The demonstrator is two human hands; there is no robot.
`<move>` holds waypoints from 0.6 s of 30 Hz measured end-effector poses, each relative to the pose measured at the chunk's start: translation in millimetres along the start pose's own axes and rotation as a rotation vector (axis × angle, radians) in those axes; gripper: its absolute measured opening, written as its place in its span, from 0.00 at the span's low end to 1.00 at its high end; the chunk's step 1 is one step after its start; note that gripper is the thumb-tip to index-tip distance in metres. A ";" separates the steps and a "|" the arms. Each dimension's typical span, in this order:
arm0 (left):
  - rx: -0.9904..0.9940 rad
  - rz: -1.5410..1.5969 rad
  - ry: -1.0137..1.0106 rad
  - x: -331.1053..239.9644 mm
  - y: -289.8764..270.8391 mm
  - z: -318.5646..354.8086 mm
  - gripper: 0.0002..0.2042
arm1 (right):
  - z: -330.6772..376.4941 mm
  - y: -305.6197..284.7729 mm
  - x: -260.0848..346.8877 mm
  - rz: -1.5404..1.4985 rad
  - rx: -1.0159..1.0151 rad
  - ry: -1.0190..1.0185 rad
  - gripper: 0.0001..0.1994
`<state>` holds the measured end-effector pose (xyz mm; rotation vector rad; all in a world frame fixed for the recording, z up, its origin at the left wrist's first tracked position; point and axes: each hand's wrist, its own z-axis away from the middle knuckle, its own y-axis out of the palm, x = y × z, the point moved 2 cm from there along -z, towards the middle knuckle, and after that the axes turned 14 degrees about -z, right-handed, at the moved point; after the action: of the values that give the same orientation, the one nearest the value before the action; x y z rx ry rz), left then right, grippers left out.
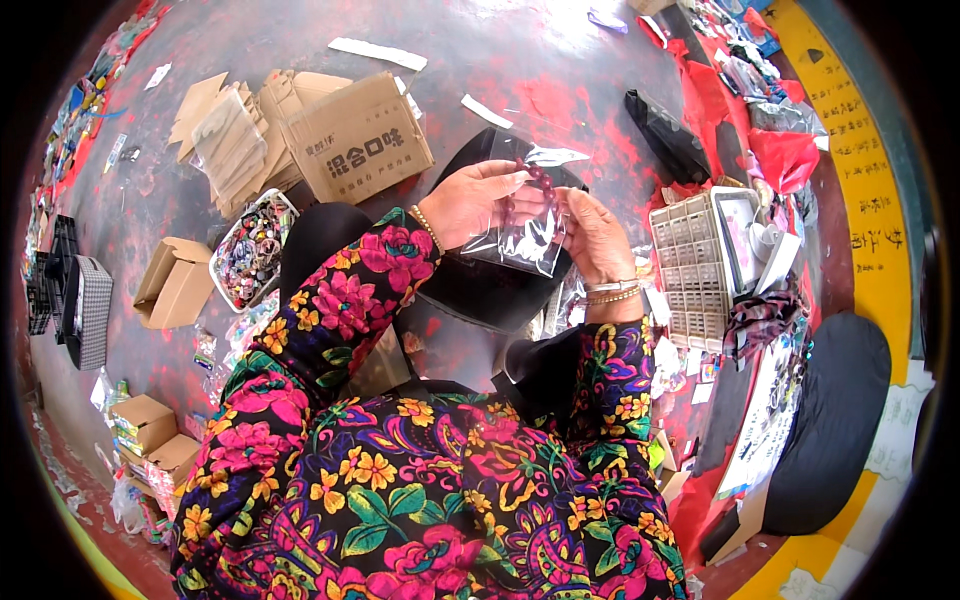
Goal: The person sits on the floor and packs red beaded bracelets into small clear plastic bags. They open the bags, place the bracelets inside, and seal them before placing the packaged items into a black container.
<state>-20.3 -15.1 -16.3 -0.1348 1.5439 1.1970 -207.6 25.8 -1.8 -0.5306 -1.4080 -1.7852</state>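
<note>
In front of me, my left hand (474, 204) is closed, thumb and fingers pinching at a dark red bead bracelet (541, 180). The beads hang in a loop between my two hands. A clear plastic bag (522, 245) is spread across the same spot, shiny and creased, partly over or behind the beads; I cannot tell whether the bracelet is inside it. On the bag's right side, my right hand (597, 240) is closed with its fingertips at the film, close to the beads. Below both hands is a black rounded seat-like surface (480, 305).
A cardboard box (358, 140) and flattened cardboard (225, 130) lie ahead to the left. Nearer is a white basket of small colourful items (250, 250), beside an open small carton (175, 283). To my right stand a cream plastic crate (685, 270) and a black stool (835, 425).
</note>
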 end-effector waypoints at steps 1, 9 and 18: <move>0.014 0.026 -0.004 -1.1 1.9 0.5 0.11 | -2.7 0.0 -2.7 -0.006 -0.028 -0.008 0.11; -0.081 -0.048 -0.028 3.2 -6.5 2.1 0.12 | -9.3 -3.5 -8.8 0.034 -0.119 0.004 0.06; -0.093 0.000 0.030 7.6 -7.0 -0.3 0.13 | -8.5 -0.4 -9.5 0.033 -0.058 0.074 0.08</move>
<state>-18.9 -14.9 -26.5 -0.2146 1.5143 1.2719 -200.9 20.8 -11.5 -0.5097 -1.2934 -1.8060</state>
